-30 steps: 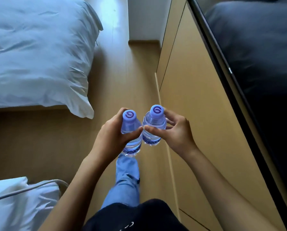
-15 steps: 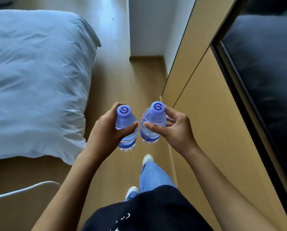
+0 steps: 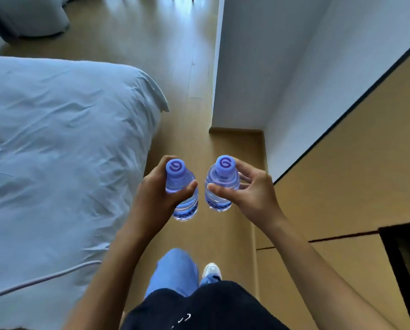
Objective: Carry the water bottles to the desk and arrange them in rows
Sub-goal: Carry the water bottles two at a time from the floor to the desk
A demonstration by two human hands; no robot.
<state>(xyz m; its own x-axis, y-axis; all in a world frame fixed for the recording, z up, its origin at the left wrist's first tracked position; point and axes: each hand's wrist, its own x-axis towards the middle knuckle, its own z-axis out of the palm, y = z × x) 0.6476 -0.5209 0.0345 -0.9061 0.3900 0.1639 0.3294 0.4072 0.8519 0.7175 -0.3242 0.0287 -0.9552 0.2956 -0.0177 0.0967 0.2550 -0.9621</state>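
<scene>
We count two water bottles, one in each hand, and no others in view. The left bottle (image 3: 181, 186) sits in our left hand (image 3: 156, 194), the fingers wrapped round its far side and the thumb pressed across the near side below the shoulder, so this grip is closed firmly on it. The right bottle (image 3: 220, 186) is in our right hand (image 3: 251, 194), the thumb across its front and the fingers curled behind its neck and shoulder, a lighter grip but closed on the bottle all the same. The two bottles are just beside each other with a narrow gap between, held in the air above the wooden floor (image 3: 175, 67), not resting on anything.

Both bottles look alike: small, clear plastic, ribbed around the body, with a blue band of label near the lower part. Each has one purple-blue cap with a darker swirl mark on top, two caps in all. Both are upright, with the caps tilting slightly apart from one another. We cannot tell how full they are.

To our left lies one bed (image 3: 56, 151) under a rumpled pale cover, its corner near the left bottle. One pale cable (image 3: 44, 278) runs across the bed's near edge. To our right stands a wooden cabinet (image 3: 354, 163), and ahead a white wall (image 3: 258, 67) corner. Below we see one blue-jeaned leg (image 3: 175, 270) and one white shoe (image 3: 212, 270).
</scene>
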